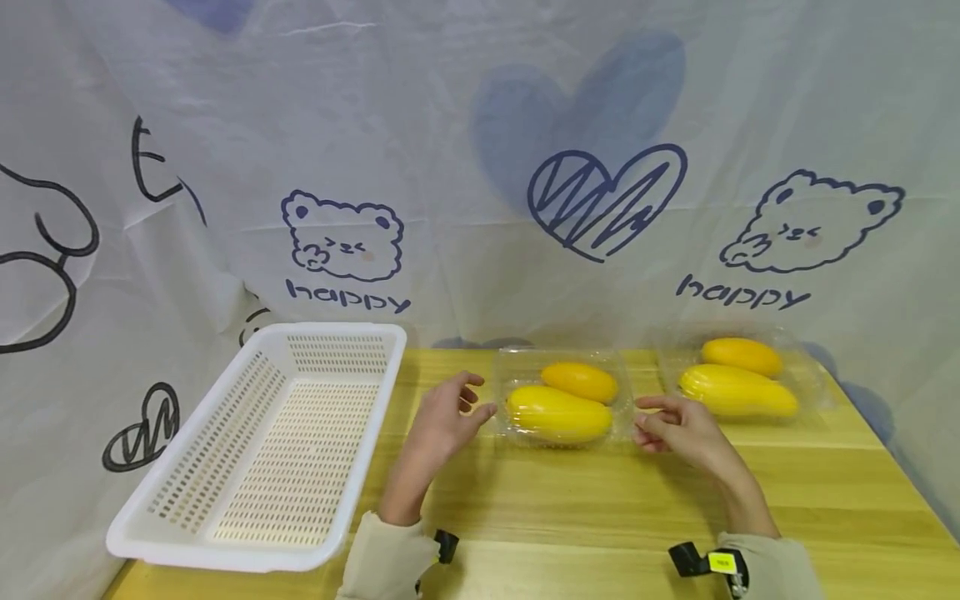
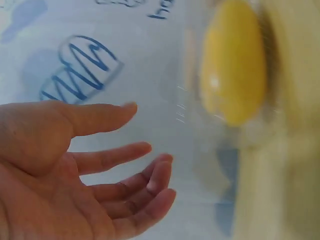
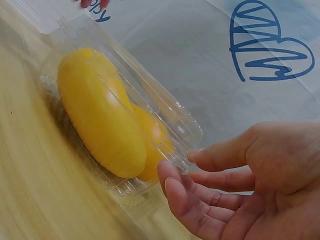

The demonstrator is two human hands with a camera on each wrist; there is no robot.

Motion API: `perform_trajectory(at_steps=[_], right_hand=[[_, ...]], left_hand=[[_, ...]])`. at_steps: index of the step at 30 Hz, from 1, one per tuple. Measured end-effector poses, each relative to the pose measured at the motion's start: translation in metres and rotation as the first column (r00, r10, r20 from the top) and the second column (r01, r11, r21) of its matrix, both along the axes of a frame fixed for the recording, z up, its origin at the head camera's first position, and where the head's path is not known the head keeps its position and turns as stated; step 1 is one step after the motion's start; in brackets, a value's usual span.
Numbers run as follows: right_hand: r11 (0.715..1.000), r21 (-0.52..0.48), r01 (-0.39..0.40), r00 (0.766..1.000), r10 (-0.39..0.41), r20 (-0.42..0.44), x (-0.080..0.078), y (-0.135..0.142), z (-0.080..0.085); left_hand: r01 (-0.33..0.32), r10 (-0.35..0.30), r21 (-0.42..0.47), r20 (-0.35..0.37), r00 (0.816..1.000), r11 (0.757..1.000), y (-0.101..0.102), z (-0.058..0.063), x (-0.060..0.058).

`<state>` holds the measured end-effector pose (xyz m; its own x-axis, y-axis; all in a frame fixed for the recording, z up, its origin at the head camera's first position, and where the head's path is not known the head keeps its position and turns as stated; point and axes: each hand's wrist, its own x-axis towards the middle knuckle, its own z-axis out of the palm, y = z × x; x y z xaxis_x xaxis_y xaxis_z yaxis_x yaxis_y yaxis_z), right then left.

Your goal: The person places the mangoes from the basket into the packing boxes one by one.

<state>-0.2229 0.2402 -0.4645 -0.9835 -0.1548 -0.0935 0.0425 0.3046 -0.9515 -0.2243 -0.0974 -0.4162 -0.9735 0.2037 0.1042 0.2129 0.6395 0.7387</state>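
A clear plastic clamshell box (image 1: 558,354) lies on the table between the two hands. Inside are two oblong yellow fruits that look like mangoes, a longer yellow one (image 3: 100,115) in front and an orange-yellow one (image 1: 580,382) behind. At the box's right end, the right hand (image 1: 686,429) pinches the corner rim between thumb and fingertips, best seen in the right wrist view. By the left end is the left hand (image 1: 447,417), its fingers spread and loosely bent, holding nothing. In the left wrist view this hand (image 2: 85,175) shows a gap between thumb and fingers.
A white perforated plastic basket (image 1: 348,492) stands on the wooden table (image 1: 570,517) at the left. Another clear box (image 1: 813,383) with two similar yellow fruits (image 1: 738,392) sits at the back right. A printed cloth (image 1: 465,167) hangs behind.
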Motion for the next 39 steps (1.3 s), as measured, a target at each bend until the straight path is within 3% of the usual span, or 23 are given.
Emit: perform_trajectory(at_steps=[2,5,11,17,22,25,29,32,35,39], right_hand=[[1.000,-0.012,-0.007,1.000,0.007,0.001,0.001,0.001,0.000],[0.999,-0.031,-0.011,1.000,0.011,0.011,0.001,0.004,0.000],[0.999,-0.038,-0.012,0.999,0.014,0.047,0.002,0.013,0.001],[0.999,-0.051,0.000,0.995,0.006,0.104,0.003,0.017,0.002],[0.998,-0.062,-0.010,0.995,0.016,0.097,0.003,0.018,0.000],[0.998,-0.058,-0.011,0.996,0.017,0.092,0.002,0.018,0.000],[0.999,-0.052,-0.010,0.996,0.014,0.087,0.002,0.017,-0.001],[0.999,-0.045,-0.013,0.996,0.017,0.083,0.002,0.014,-0.001],[0.999,-0.032,-0.017,0.997,0.019,0.078,0.002,0.012,-0.001],[1.000,-0.020,-0.012,0.997,0.013,0.070,0.002,0.008,0.000]], left_hand=[[0.038,-0.037,0.029,-0.031,0.999,0.999,0.006,0.007,0.006],[0.135,-0.136,0.078,0.005,0.991,0.988,0.020,0.012,0.012],[0.257,-0.268,0.144,0.061,0.961,0.955,0.058,-0.001,0.019],[0.274,-0.330,0.303,0.151,0.932,0.913,0.094,-0.027,0.024],[0.210,-0.338,0.455,0.221,0.915,0.865,0.116,-0.050,0.027],[0.096,-0.339,0.600,0.306,0.890,0.794,0.128,-0.060,0.030],[-0.111,-0.356,0.758,0.424,0.833,0.643,0.141,-0.072,0.033],[-0.262,-0.341,0.802,0.490,0.802,0.537,0.147,-0.077,0.034],[-0.365,-0.309,0.806,0.535,0.786,0.467,0.151,-0.079,0.032],[-0.454,-0.286,0.803,0.572,0.769,0.385,0.157,-0.079,0.029]])
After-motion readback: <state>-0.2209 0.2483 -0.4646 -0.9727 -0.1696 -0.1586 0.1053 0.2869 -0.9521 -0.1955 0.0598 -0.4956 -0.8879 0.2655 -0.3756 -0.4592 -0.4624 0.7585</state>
